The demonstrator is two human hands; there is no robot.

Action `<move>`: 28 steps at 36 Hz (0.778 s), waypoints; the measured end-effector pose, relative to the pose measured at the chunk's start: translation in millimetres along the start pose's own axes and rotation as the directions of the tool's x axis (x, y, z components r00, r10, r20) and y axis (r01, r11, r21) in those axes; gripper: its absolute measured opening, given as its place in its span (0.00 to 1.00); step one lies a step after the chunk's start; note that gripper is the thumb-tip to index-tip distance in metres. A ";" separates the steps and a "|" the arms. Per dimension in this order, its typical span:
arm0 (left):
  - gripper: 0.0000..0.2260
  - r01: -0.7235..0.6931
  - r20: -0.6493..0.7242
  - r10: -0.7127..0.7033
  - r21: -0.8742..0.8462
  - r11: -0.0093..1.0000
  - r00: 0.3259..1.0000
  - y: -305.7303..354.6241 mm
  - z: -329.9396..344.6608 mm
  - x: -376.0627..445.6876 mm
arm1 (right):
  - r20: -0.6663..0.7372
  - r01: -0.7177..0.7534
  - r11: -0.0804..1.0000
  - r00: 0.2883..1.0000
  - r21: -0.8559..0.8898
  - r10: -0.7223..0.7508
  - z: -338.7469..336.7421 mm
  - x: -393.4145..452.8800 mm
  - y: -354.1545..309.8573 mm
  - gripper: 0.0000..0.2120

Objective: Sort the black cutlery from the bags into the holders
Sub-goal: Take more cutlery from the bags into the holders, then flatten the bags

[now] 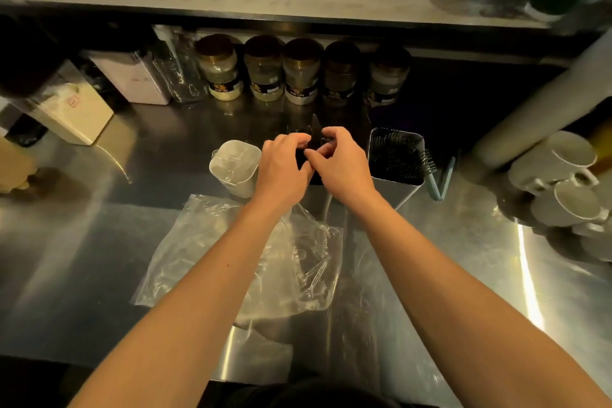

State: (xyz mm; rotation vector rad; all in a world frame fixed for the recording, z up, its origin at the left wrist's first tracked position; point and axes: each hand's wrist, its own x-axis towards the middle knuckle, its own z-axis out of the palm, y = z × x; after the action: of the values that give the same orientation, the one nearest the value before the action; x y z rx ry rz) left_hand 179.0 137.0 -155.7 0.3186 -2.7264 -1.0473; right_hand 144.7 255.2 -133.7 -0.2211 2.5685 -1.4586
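Both hands, left hand [281, 166] and right hand [341, 164], curl their fingers [316, 153] around black cutlery [316, 131]; holder [397, 159] stands just right of them, bag [238, 258] on tabletop [82, 225] nearer.

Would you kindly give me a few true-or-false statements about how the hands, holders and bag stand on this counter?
1. Both hands grip black plastic cutlery above a holder. True.
2. The square metal holder on the right stands empty. False: it is full of black cutlery.
3. The clear plastic bag lies flat on the steel counter, nearer the person than the holders. True.
4. The white plastic holder stands right of the hands. False: it stands to their left.
5. Five jars line the back. True.
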 end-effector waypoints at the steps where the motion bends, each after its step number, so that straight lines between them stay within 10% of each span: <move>1: 0.18 -0.023 -0.021 0.023 0.003 1.000 1.000 -1.1 0.9 -3.7 | 0.003 -0.001 1.000 1.000 0.002 0.001 0.6 -3.3 1.2 0.24; 9: 0.10 -0.014 -0.286 0.010 -0.011 1.000 0.958 -8.8 12.8 -56.5 | 0.036 0.032 0.999 0.999 -0.031 -0.030 12.0 -37.8 22.4 0.02; 17: 0.35 0.451 0.176 -0.533 0.358 0.818 0.827 -56.5 55.5 -119.3 | 0.254 -0.074 0.973 0.958 -0.218 0.130 44.6 -72.6 67.9 0.10; 22: 0.09 0.441 0.144 -0.492 0.279 0.853 0.859 -68.3 53.5 -137.1 | 0.431 -0.088 0.932 0.868 -0.352 0.244 60.2 -85.4 94.3 0.18; 28: 0.06 0.394 0.050 -0.392 -0.051 0.918 0.919 -60.6 34.6 -144.8 | 0.580 0.013 0.969 0.803 -0.248 0.137 78.0 -95.5 107.3 0.18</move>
State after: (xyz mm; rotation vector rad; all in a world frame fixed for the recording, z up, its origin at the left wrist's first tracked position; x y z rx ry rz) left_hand 316.1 154.2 -238.0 0.8750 -2.7204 -1.2383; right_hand 251.1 265.3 -257.4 -0.5296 2.1820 -0.8538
